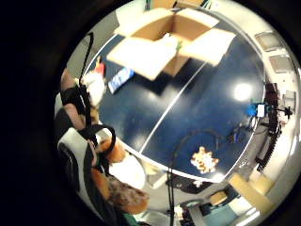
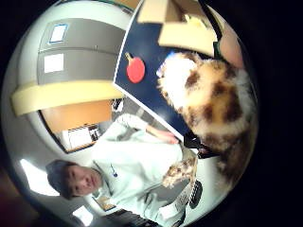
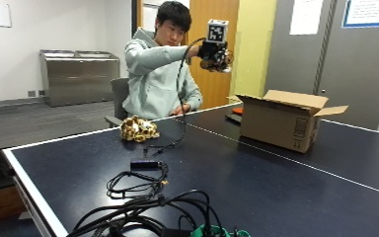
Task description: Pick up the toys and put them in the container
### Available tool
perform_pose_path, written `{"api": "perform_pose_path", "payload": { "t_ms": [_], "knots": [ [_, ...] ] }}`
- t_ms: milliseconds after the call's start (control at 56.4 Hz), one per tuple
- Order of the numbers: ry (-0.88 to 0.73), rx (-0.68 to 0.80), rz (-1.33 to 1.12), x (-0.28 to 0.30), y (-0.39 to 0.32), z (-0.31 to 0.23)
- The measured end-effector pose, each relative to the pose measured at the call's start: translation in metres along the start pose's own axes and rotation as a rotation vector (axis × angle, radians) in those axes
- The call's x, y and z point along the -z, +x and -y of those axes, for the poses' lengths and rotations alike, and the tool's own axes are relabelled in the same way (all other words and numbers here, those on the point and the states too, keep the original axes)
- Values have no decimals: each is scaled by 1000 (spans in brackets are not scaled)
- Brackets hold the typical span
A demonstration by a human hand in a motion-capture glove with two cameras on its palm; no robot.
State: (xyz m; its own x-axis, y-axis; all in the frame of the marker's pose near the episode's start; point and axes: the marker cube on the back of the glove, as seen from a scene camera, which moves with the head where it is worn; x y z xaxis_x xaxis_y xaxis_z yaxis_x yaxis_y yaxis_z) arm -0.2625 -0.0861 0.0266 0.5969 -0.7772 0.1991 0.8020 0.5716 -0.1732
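While right hand (image 3: 214,55) grips furry spotted plush toy (image 2: 213,101) aloft, we see second plush (image 3: 138,129) near table (image 3: 255,182) edge, open cardboard box (image 3: 283,123) mid-table.

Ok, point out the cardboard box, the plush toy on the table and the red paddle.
cardboard box (image 3: 278,126): outside view, front wall.
plush toy on the table (image 3: 139,130): outside view, body.
red paddle (image 2: 135,71): thumb side palm view, blade.

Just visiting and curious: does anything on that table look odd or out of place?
Nothing is spilled or broken. A tangle of black cables sprawls over the near end of the table, and one spotted plush toy sits far from the open cardboard box, while the gloved hand holds another toy aloft.
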Motion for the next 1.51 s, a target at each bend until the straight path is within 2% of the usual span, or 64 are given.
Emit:
{"api": "perform_pose_path", "payload": {
  "t_ms": [53,124,195,213,266,301,390,461,603,656,762,833,904,1011,1117,1206,1312,1383,1507],
  "knots": [
    [129,-126,-95,4,-40,43],
    [223,-198,-142,13,-56,85],
    [260,-97,-115,33,-11,99],
    [270,-130,-159,37,7,103],
    [313,-386,-364,33,33,127],
    [339,-462,-402,28,34,141],
    [430,-656,-541,43,122,145],
    [474,-667,-539,35,131,152],
    [375,-552,-434,-4,89,158],
    [416,-522,-467,-1,91,143],
    [481,-517,-374,17,85,101],
    [522,-536,-330,32,78,63],
    [533,-549,-390,41,77,14],
    [510,-581,-453,27,42,-65],
    [497,-684,-359,-9,29,-147],
    [431,-798,-269,-54,48,-218],
    [266,-865,-230,-93,148,-279],
    [115,-923,-226,-137,197,-307],
    [-75,-1075,-189,-210,209,-331]
  ]
}}
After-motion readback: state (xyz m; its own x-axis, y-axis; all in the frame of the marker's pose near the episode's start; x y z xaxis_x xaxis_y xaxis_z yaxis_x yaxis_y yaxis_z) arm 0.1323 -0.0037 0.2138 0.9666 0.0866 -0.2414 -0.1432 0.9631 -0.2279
